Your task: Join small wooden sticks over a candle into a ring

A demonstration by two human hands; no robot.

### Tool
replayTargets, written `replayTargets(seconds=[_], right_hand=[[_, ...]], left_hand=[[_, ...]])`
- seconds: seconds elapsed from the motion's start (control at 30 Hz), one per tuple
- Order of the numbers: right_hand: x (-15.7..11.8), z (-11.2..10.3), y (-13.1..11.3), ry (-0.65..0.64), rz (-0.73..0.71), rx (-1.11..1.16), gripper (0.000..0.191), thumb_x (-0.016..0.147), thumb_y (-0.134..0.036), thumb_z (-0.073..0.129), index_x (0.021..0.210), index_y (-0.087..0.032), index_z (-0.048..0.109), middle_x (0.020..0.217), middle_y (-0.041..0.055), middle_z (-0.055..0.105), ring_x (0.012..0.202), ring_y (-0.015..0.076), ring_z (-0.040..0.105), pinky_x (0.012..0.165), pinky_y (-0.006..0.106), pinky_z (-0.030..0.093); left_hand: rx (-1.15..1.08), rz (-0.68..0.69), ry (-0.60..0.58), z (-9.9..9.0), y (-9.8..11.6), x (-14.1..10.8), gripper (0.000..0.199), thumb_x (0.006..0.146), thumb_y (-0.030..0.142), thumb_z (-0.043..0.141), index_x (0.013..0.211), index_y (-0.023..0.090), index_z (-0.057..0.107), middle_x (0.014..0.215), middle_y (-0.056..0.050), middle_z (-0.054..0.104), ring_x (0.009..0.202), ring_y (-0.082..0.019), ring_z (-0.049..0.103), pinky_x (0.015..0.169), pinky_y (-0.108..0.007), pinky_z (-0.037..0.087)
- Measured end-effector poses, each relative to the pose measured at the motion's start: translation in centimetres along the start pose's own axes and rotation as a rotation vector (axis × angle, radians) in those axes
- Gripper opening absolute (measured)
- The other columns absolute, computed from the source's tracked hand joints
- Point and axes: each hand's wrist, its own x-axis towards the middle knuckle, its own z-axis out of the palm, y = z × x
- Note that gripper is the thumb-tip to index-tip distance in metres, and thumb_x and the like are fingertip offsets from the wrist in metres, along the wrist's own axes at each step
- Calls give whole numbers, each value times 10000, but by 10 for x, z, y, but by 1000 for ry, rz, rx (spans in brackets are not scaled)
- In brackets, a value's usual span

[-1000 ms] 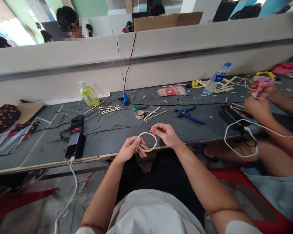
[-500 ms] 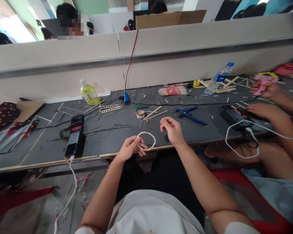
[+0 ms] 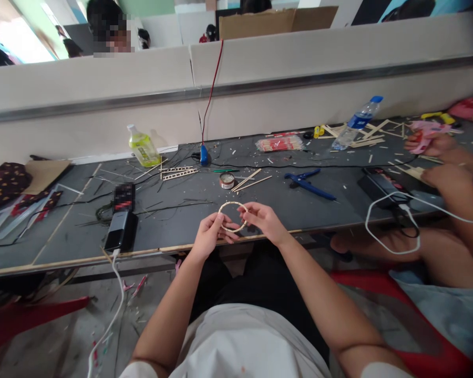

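Just above the table's front edge, a thin pale ring, wood-coloured with small darker marks, is held upright between my hands. My left hand pinches its left side between thumb and fingers. On the ring's right side, the thumb and fingers of my right hand are closed. Beyond the ring lie a small round tin or roll and several thin wooden sticks. A blue-handled cutting tool rests to the right of them.
A yellow-green bottle and small ladder-like stick frames stand left. Black power bank with white cable sits front left. Right, a water bottle is near a co-worker's hands, one holding a pink tool.
My right hand has come down and left to take the ring's right side. The ring has risen slightly and shifted left in my left hand. The co-worker's lower hand has moved right.
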Motion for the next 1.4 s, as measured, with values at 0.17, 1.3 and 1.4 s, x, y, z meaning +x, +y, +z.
replayTargets(seconds=[0.17, 1.3, 1.4], right_hand=[[-4, 4, -7, 235, -91, -266, 305, 909, -518, 715, 906, -213, 721, 842, 48, 737, 697, 180, 632, 688, 323, 507], [6, 12, -8, 276, -240, -872, 284, 1039, -380, 524, 872, -223, 692, 891, 75, 739, 782, 206, 631, 688, 331, 364], [6, 7, -8, 272, -239, -836, 265, 1033, -368, 545, 871, -227, 700, 876, 50, 736, 719, 178, 607, 685, 319, 382]], left_hand=[[79, 45, 74, 4, -4, -3, 495, 922, 650, 655, 967, 158, 632, 967, -139, 822, 741, -244, 815, 560, -253, 609], [313, 119, 203, 0, -16, 4, 472, 957, 648, 588, 990, 192, 706, 1026, -97, 804, 815, -236, 790, 597, -291, 627], [291, 103, 206, -3, -16, 6, 492, 958, 658, 582, 983, 178, 687, 1027, -111, 802, 805, -237, 799, 571, -273, 620]])
